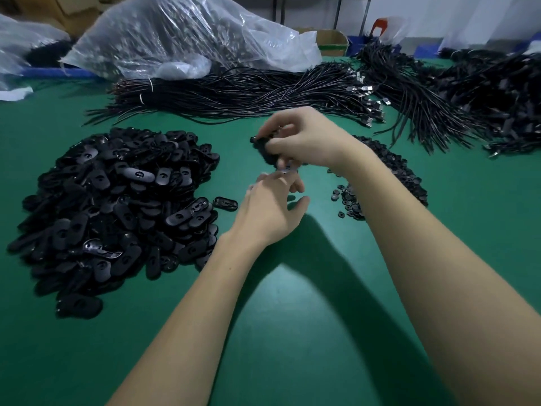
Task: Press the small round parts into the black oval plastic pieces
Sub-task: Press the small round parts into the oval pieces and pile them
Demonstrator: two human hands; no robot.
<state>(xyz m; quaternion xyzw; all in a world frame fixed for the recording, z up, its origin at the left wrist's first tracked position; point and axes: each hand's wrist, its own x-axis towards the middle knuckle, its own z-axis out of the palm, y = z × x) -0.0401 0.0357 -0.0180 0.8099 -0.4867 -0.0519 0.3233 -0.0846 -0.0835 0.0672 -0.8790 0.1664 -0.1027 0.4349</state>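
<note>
right hand [304, 142]: my fingers are curled round a black oval piece [263, 149], held up off the table [292, 332] – clamped on it.
left hand [272, 212]: just below it, fingers reaching up toward something small and pale at the tips; too blurred to say whether i'm pinching a round part, so i cannot tell its grip.
the step: seating a round part in the oval, i judge. best to keep the oval steady, line the part up square over its hole, then press straight in – no tilt.
oval pieces [111, 206]: a big loose heap to my left on the table, one stray just beside my left hand.
round parts [389, 174]: a smaller heap to my right, partly hidden by my right forearm.
further out: bundles of black cables [248, 92] across the back, and a clear plastic bag [181, 33] behind them.
in the way: nothing between my hands; my own forearm covers the round parts.
</note>
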